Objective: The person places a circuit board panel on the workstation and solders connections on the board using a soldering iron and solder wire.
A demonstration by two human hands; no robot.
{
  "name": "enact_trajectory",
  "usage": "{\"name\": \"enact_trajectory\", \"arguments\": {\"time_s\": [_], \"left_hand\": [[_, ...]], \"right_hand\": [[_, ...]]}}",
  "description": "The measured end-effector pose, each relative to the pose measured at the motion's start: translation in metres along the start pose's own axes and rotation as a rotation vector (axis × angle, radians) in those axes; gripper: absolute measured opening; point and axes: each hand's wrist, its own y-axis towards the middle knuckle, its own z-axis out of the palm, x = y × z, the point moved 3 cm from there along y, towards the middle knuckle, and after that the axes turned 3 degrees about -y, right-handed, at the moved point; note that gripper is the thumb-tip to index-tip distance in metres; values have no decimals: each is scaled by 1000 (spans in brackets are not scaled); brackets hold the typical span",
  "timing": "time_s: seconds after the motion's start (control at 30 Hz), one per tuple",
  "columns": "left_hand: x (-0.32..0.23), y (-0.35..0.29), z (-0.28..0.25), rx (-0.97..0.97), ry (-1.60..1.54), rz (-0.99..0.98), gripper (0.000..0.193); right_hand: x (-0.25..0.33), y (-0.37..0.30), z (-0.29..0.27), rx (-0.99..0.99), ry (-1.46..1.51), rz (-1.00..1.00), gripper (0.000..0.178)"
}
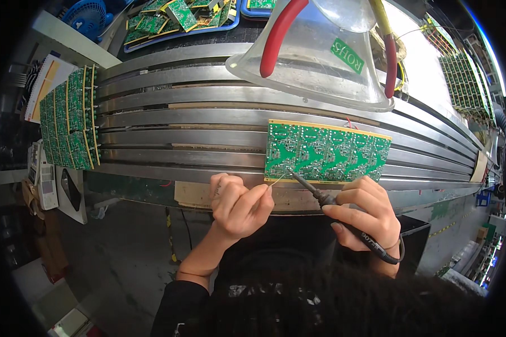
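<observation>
A green circuit board panel with yellow edge strips lies on the metal rails in front of me, its surface dotted with solder joints. My right hand is closed around a soldering iron, whose tip points up and left to the lower part of the board. Whether the tip touches a joint is too small to tell. Pinched between the fingertips of my left hand is a thin solder wire. The wire's free end reaches the board's lower edge, close to the iron tip.
A clear plastic hood hangs beyond the board, with red curved handles in front of it. Several green boards stand at the rails' left end. A blue tray of boards sits at the back. More panels stand far right.
</observation>
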Motion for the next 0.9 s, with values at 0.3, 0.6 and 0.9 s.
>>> {"name": "enact_trajectory", "arguments": {"time_s": [0.3,0.6,0.9], "left_hand": [[-1,-5,5,25,-10,32,18],[-1,-4,8,38,6,34,19],[0,-4,8,33,11,37,19]], "right_hand": [[-1,-24,12,-175,-3,-28,25],[-8,-28,19,-132,-3,-18,18],[-3,-24,16,-100,-27,-8,18]]}}
